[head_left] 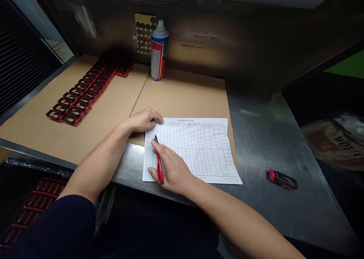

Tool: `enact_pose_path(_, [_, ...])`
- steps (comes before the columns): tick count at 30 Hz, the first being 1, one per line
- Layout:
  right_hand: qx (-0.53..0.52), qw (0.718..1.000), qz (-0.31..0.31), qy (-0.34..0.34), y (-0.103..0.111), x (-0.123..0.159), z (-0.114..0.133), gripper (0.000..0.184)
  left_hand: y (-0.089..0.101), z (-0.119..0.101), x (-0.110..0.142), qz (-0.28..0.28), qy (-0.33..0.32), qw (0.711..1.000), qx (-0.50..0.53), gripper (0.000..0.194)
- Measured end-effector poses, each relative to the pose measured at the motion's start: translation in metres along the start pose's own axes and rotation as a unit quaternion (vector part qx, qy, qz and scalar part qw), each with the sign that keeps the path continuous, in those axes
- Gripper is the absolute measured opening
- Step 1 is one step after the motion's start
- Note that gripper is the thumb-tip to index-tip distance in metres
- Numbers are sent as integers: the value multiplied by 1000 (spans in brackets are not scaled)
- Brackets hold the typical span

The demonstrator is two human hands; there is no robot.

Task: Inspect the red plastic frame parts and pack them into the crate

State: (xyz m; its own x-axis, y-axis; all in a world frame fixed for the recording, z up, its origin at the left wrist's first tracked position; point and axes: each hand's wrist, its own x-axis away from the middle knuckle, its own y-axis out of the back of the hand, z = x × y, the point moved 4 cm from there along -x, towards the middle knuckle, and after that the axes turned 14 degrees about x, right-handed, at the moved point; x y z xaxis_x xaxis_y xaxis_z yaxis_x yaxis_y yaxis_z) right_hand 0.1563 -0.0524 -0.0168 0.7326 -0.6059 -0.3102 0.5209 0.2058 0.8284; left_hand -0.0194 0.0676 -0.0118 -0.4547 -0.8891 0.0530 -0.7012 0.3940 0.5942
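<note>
A printed paper form [193, 153] with a ruled grid and a title line lies across the near edge of a brown cardboard sheet and the metal table. Its upper left corner is under my left hand [145, 120], whose bent fingers press on it. My right hand [172, 168] rests on the form's lower left part and holds a red and black pen [159, 162]. The pen's dark tip points away from me, close to the form's left-hand column. Some handwriting shows in the top row, too small to read.
Rows of red and black plastic frames [82, 94] lie on the cardboard [110, 115] at left. A spray can [159, 52] stands behind the form, before a sticker sheet [142, 33]. One red and black part [283, 179] lies on the metal table [256, 145] at right.
</note>
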Motion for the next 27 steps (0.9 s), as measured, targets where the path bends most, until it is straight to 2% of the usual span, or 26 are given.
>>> enact_pose_path(3, [1, 1000, -2, -10, 1, 0, 0, 85, 3, -1, 6, 34, 21, 998, -39, 47])
enact_pose_path(9, [-6, 1000, -17, -26, 0, 1, -2, 83, 3, -6, 13, 45, 64, 993, -89, 64])
enact_pose_path(20, [-6, 998, -16, -56, 1, 2, -3, 83, -5, -10, 15, 31, 90, 983, -156, 51])
enact_pose_path(27, [11, 991, -43, -129, 7, 2, -6, 80, -13, -17, 21, 51, 122, 974, -185, 81])
